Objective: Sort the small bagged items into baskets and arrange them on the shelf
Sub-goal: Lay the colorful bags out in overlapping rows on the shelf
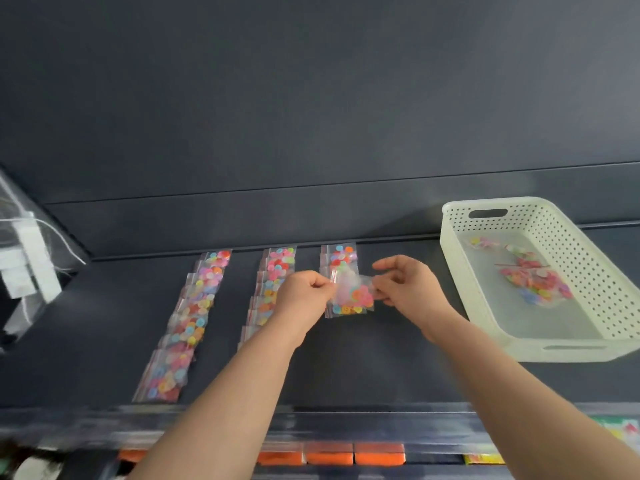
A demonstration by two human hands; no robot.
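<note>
Small clear bags of coloured buttons lie on the dark shelf [398, 358] in three rows: a long left row [188, 320], a middle row [273, 271] and a short right row [339, 258]. Over the near end of the right row, my left hand [304, 292] and my right hand [405, 282] together pinch one bag of buttons [353, 296] by its left and right edges. A white perforated basket [588, 258] stands at the right of the shelf, with several more button bags [535, 282] inside.
A clear plastic holder [24, 268] with white labels juts in at the left edge. Below the shelf's front lip, a lower level shows orange packets [329, 453] and a yellow one [483, 459]. The shelf's dark back panel rises behind the rows.
</note>
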